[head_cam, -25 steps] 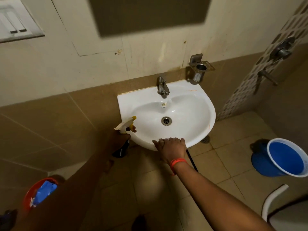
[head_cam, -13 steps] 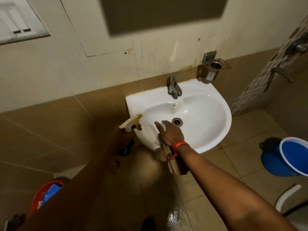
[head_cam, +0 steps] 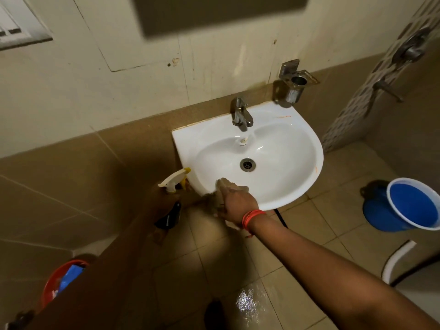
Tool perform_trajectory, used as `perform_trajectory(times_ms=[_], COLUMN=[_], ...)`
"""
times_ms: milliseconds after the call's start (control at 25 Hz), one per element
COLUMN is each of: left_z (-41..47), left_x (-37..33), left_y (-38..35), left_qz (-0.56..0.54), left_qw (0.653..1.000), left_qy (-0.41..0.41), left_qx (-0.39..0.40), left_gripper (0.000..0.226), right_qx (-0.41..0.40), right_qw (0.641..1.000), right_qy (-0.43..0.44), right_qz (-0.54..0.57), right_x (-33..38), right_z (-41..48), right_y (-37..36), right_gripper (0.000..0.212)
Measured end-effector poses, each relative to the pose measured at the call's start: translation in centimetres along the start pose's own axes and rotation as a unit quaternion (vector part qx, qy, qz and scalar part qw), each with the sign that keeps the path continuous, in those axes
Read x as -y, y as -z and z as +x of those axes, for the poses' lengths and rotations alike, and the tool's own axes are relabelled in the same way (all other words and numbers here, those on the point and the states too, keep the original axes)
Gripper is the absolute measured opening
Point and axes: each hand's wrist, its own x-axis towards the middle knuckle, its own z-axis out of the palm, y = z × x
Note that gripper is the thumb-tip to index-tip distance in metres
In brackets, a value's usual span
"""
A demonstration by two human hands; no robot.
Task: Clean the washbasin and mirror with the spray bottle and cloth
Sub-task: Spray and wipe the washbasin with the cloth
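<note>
A white washbasin [head_cam: 285, 148] hangs on the brown-tiled wall, with a steel tap [head_cam: 241, 115] at its back and a drain [head_cam: 247, 164] in the middle. My right hand [head_cam: 238, 202] presses a brownish cloth [head_cam: 225, 186] on the basin's front-left rim; the cloth hangs blurred below the rim. My left hand [head_cam: 164, 198] holds a spray bottle [head_cam: 175, 181] with a white and yellow trigger head and a dark body, just left of the basin. The mirror [head_cam: 219, 13] shows as a dark panel at the top edge.
A steel cup holder [head_cam: 294, 88] is fixed to the wall right of the tap. A blue bucket [head_cam: 409, 206] stands on the floor at right, a red bucket [head_cam: 60, 277] at lower left. A wet patch [head_cam: 250, 303] shines on the floor tiles. Shower fittings [head_cam: 409, 48] sit far right.
My right hand slid with the cloth from inside the bowl near the drain back to the front-left rim. The view shifted, so the basin sits further right.
</note>
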Motion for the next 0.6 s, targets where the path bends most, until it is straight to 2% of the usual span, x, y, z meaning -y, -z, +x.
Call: perform_trajectory(times_ms=[40, 120, 160, 320, 400, 480, 520, 600], left_z=[0.1, -0.6, -0.6, 1.4, 1.7, 1.0, 0.3, -1.1], left_x=[0.2, -1.3, -1.7, -1.0, -1.6, -3.3, -4.5, -6.5], left_y=[-0.2, 0.0, 0.3, 1.1, 1.0, 0.4, 0.1, -0.9], left_qz=[-0.004, -0.029, -0.038, -0.016, -0.013, -0.015, -0.013, -0.007], left_qw=[1.000, 1.000, 0.999, 1.000, 1.000, 0.999, 0.998, 0.993], left_qy=[-0.002, -0.004, 0.003, -0.008, -0.018, -0.035, -0.056, -0.107], left_qx=[0.007, 0.004, 0.001, -0.015, -0.010, -0.003, 0.009, 0.043], left_gripper=[0.029, 0.016, 0.021, 0.034, 0.034, 0.029, 0.027, 0.038], right_qx=[-0.011, -0.043, -0.053, 0.004, 0.004, -0.009, -0.029, -0.092], right_qw=[0.998, 0.984, 0.976, 0.965, 0.970, 0.986, 0.991, 0.994], right_qy=[-0.042, -0.119, -0.133, -0.094, -0.075, -0.031, -0.007, 0.019], right_qz=[0.035, 0.122, 0.164, 0.246, 0.233, 0.164, 0.128, 0.059], right_x=[1.8, 5.1, 6.1, 7.5, 6.9, 5.6, 4.4, 1.2], right_z=[1.6, 5.2, 7.1, 10.5, 9.0, 5.9, 4.1, -0.1], right_y=[-0.7, -1.3, -1.1, 0.1, -0.1, -0.4, -0.6, -0.3], right_gripper=[0.093, 0.104, 0.110, 0.105, 0.098, 0.084, 0.073, 0.053])
